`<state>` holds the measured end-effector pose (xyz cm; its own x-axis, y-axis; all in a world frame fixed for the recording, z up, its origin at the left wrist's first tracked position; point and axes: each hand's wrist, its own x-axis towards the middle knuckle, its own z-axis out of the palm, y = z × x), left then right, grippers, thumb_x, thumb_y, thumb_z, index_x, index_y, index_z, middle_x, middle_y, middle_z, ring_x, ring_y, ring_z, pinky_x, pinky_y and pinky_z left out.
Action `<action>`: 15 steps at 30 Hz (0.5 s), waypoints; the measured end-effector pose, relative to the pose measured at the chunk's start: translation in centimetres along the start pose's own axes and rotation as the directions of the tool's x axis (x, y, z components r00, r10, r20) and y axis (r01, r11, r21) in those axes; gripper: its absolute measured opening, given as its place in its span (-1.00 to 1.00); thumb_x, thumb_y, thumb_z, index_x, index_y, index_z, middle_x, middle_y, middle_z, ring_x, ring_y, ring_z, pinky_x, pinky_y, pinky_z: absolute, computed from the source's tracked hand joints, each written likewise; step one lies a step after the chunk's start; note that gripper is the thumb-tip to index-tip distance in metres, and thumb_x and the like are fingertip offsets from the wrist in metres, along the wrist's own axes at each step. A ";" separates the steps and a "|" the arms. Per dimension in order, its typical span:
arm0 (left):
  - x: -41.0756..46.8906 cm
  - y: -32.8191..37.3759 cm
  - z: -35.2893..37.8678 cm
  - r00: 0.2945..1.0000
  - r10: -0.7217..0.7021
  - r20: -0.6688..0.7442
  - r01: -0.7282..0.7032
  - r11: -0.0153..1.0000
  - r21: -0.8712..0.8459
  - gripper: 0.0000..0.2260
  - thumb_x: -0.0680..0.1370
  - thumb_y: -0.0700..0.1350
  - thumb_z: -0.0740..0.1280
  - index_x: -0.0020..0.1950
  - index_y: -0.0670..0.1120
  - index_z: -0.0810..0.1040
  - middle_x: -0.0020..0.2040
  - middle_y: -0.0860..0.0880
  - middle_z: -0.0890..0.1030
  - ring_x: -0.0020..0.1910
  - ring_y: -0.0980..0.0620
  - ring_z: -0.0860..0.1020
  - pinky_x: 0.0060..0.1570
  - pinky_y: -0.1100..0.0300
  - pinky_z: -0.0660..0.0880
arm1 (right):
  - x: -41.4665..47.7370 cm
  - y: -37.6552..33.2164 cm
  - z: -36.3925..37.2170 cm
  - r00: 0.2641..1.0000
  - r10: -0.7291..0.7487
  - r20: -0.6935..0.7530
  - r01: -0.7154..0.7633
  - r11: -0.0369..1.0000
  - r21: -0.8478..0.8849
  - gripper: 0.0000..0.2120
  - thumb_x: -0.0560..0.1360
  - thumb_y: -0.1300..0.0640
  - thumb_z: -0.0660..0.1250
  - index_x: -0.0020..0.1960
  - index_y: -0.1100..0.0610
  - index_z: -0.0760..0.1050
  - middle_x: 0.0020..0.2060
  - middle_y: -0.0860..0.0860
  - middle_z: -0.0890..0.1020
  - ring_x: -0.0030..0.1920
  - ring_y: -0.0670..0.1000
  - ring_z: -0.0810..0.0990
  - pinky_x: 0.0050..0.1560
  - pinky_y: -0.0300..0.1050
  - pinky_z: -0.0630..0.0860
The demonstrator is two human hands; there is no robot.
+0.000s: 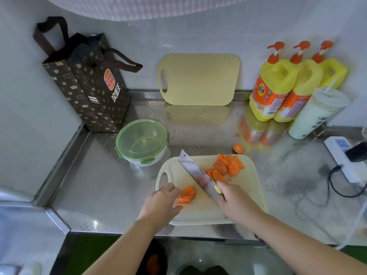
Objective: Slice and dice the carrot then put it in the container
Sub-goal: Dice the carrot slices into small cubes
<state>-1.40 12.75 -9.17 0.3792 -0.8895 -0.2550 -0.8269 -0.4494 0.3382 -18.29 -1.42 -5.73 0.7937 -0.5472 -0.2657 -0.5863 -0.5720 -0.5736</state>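
The pale cutting board (200,210) lies on the steel desk (95,187), its handle hole to the left and its near edge close to the desk's front edge. The right grip (236,203) is wrapped round the handle of the knife (195,171). The blade's long axis runs from near right to far left, and its tip points toward the container (142,140). Whether the edge touches the board cannot be told.

The carrot lies in two lots on the board, one on each side of the blade. A small fan of slices (187,194) lies at the near left, and a larger heap of slices (227,165) sits at the far right corner. The left grip (162,203) has its fingers bent down onto the left end of the small fan, with the thumb spread out toward the near edge. A carrot end (238,148) rests on the desk just past the board's far edge.

The container stands just beyond the board's far left corner, with its green lid on. Bare board shows between the fan and the near edge, and bare desk stretches to the left of the board
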 end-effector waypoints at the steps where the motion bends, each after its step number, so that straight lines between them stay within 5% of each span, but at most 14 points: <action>1: 0.0 0.1 0.1 1.000 -0.002 -0.018 0.003 1.000 0.013 -0.70 0.54 0.06 0.29 0.27 0.11 0.40 0.19 0.16 0.41 0.18 0.09 0.45 0.06 0.18 0.43 | 0.0 -0.2 0.3 1.000 0.012 -0.005 -0.012 1.000 0.012 -0.68 0.48 0.28 0.10 -0.31 -0.05 0.12 -0.42 -0.03 0.36 -0.27 0.18 0.57 -0.31 -0.06 0.38; 15: 0.0 0.3 2.2 0.977 -0.205 -0.060 0.195 0.972 -0.134 -0.72 0.52 -0.07 0.26 0.19 0.05 0.27 -0.02 0.08 0.59 -0.07 -0.01 0.57 -0.16 0.14 0.47 | 0.4 -0.7 2.4 0.994 0.108 0.010 -0.108 0.994 0.023 -0.67 0.49 0.28 0.10 -0.33 -0.03 0.09 -0.36 -0.05 0.34 -0.23 0.15 0.59 -0.33 -0.12 0.37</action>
<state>-2.59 12.77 -11.09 0.5648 -0.7819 -0.2637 -0.6735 -0.6215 0.4002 -17.12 0.21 -7.28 0.7276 -0.5993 -0.3339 -0.6647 -0.4952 -0.5595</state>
